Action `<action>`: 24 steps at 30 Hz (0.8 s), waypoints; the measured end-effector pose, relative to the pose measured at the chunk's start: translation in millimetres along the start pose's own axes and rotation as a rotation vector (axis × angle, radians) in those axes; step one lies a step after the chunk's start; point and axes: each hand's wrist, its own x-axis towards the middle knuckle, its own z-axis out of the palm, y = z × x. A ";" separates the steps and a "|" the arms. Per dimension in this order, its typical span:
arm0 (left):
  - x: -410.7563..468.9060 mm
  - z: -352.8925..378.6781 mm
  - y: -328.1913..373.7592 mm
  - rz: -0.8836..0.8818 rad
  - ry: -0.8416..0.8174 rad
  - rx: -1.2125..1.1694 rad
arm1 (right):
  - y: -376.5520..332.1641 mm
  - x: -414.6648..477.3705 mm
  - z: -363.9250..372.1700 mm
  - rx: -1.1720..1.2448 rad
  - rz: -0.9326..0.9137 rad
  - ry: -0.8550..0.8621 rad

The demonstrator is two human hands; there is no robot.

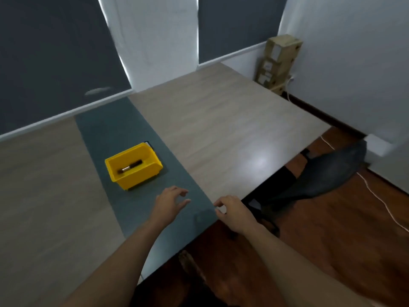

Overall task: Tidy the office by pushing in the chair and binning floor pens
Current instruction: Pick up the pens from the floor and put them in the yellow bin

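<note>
The yellow bin stands on the dark strip of the desk, with one pen lying inside it. My left hand hovers just in front of the bin, fingers loosely spread, holding nothing. My right hand is further right, at the desk edge, fingers slackly curled and seemingly empty, though blurred. The chair sits well right of the bin, partly under the desk.

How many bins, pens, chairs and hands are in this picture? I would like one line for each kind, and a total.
Yellow bin: 1
Pen, lying inside the bin: 1
Black chair, partly under the desk: 1
Hands: 2, the left hand and the right hand
Total: 5
</note>
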 end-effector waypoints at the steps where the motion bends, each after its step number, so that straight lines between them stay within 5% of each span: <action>1: -7.5 10.5 16.4 0.036 -0.023 0.005 | 11.3 -21.6 -3.5 0.012 0.033 0.022; 18: -66.6 184.2 319.5 0.673 -0.538 0.087 | 220.0 -367.8 -21.3 0.241 0.775 0.392; 24: -94.5 258.4 423.6 0.863 -0.701 0.130 | 243.1 -466.5 -43.7 0.314 0.963 0.530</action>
